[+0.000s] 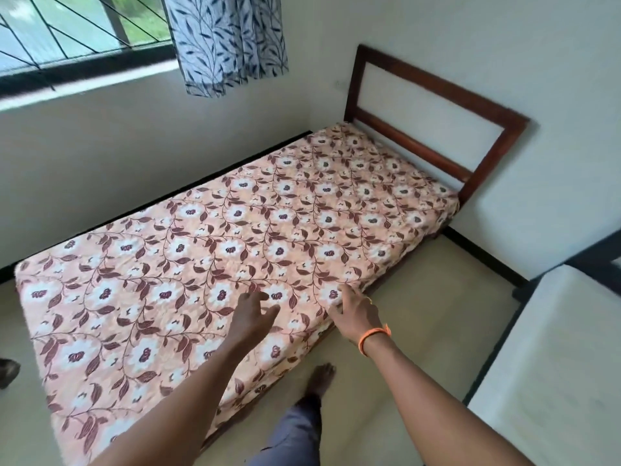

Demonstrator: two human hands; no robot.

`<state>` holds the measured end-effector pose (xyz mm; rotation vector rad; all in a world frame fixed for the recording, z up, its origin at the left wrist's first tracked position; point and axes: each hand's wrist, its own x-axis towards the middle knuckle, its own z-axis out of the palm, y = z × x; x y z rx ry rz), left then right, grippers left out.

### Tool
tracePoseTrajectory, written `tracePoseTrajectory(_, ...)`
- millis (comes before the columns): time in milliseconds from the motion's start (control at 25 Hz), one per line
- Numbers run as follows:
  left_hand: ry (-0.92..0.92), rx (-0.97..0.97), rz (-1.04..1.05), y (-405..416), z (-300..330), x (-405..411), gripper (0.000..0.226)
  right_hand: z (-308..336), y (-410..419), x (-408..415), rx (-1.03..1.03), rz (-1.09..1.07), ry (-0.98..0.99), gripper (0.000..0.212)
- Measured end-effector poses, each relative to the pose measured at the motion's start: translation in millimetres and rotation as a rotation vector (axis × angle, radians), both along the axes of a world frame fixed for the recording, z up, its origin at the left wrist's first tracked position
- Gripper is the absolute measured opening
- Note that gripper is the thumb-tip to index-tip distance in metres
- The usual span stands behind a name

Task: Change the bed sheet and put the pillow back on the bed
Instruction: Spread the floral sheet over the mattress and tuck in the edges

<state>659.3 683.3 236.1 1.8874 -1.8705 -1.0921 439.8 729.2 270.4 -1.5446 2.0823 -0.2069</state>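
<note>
A peach bed sheet (pixel 208 250) printed with white flowers and brown leaves covers the whole mattress, smooth and flat. Its wooden headboard (pixel 433 129) stands at the far right against the wall. My left hand (pixel 250 316) hovers over the sheet near the bed's near edge, fingers spread and holding nothing. My right hand (pixel 356 312), with an orange band on the wrist, rests with fingers extended on the sheet at the near edge. No pillow is in view.
The bed's far side runs along a white wall under a barred window (pixel 67 31) with a leaf-print curtain (pixel 228 42). A white mattress or second bed (pixel 551 371) stands at the right. My bare foot (pixel 321 378) is on the beige floor between them.
</note>
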Motion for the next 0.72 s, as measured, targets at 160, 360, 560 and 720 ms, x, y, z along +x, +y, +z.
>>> tracePoseTrajectory(160,-0.036,0.030,0.076,-78.0,-44.7,-33.7,0.053,-34.7,-84.4,-35.1,0.007,0.081,0.020,0.051)
tracePoseTrajectory(360,-0.183,0.087,0.073,-215.5,-140.9,-110.6,0.056,-128.5,-225.4,-90.3,0.127,0.118,0.028,0.055)
tracePoseTrajectory(560,-0.357,0.001,-0.008,-333.2,-259.2,-166.7,0.061,-259.6,-397.3,-94.2,0.042,0.368,0.084,0.062)
tracePoseTrajectory(720,-0.473,-0.110,-0.015,-408.6,-356.2,-186.3,0.057,-370.2,-518.5,-83.7,-0.091,0.553,0.097,0.062)
